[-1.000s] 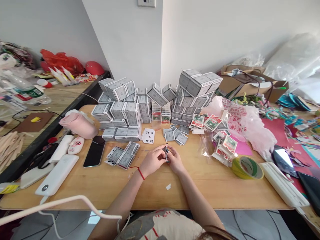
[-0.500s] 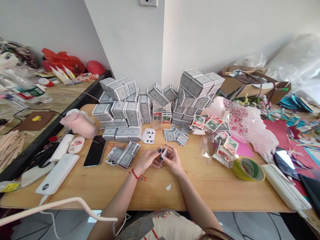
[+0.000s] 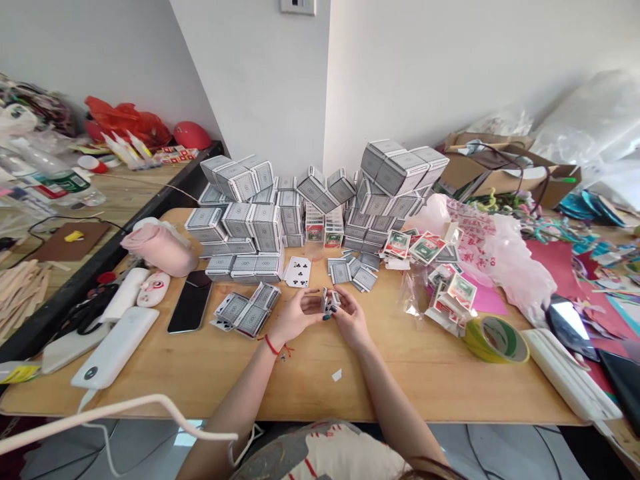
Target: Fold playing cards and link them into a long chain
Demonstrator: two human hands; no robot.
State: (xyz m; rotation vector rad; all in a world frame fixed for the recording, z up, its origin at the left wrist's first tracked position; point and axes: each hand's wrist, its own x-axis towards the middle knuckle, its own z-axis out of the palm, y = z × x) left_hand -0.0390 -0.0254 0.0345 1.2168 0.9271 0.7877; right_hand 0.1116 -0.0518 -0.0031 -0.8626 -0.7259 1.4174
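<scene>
My left hand [image 3: 295, 315] and my right hand [image 3: 349, 317] meet over the middle of the wooden table [image 3: 310, 373]. Both pinch a small bundle of playing cards [image 3: 329, 301] between their fingertips, held just above the tabletop. A single face-up club card [image 3: 299, 272] lies just beyond the hands. Behind it rises a wall of stacked grey card packs [image 3: 260, 213]. A few loose grey packs [image 3: 246, 311] lie to the left of my left hand, and more [image 3: 350, 270] lie scattered ahead.
A black phone [image 3: 189, 301], white power bank [image 3: 115, 347] and pink roll [image 3: 159, 250] lie at the left. Red-and-green card packets [image 3: 453, 290], a pink plastic bag [image 3: 495, 250], a green tape roll [image 3: 496, 339] and paper scraps crowd the right. A small paper scrap [image 3: 337, 375] lies near me.
The hands have lifted slightly and turned the cards; the bundle went from edge-on between the fingers to spread a little, with faces showing.
</scene>
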